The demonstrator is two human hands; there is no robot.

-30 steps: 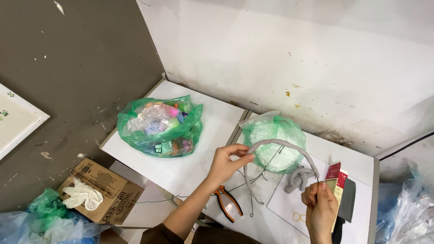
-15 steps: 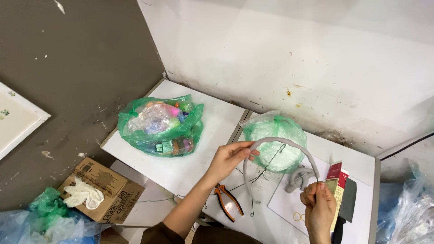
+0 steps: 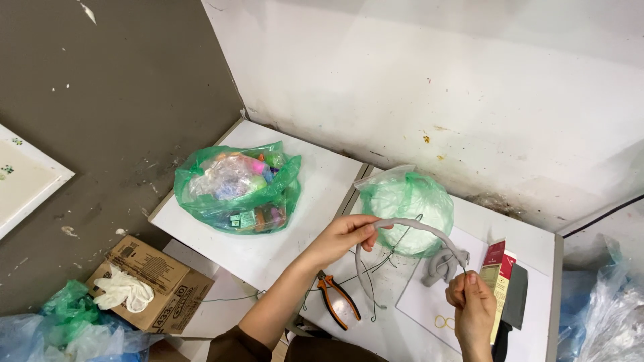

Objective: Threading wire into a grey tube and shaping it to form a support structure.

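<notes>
1. Tables are standing side by side, two of them, white: the left table (image 3: pixel 268 251) is bearing one open green bag (image 3: pixel 236 188) stuffed with small colourful items, and the right table (image 3: pixel 530 241) is carrying everything else.
2. Bags on the tables are numbering two; the second, a tied pale green bag (image 3: pixel 406 209), is sitting just behind the arch of cord and could be getting knocked if the cord is swinging back.
3. One cardboard box (image 3: pixel 149 283) is lying on the floor below, with one pale glove (image 3: pixel 123 289) draped over it.
4. One grey padded cord (image 3: pixel 416 228) is being held up over the right table, bent into an arch between both hands. The left hand (image 3: pixel 343 238) is pinching one end between thumb and fingers; the right hand (image 3: pixel 473 303) is closing around the other end. It is looking springy, so a slack grip could be letting one end whip free.
5. One pair of orange-handled pliers (image 3: pixel 337 299) is lying under the arch, near thin loose wires (image 3: pixel 370 295) that could be snagging the trailing end.
6. One red and cream packet (image 3: pixel 498 271) is resting beside the right hand, close enough to be getting nudged off.
</notes>
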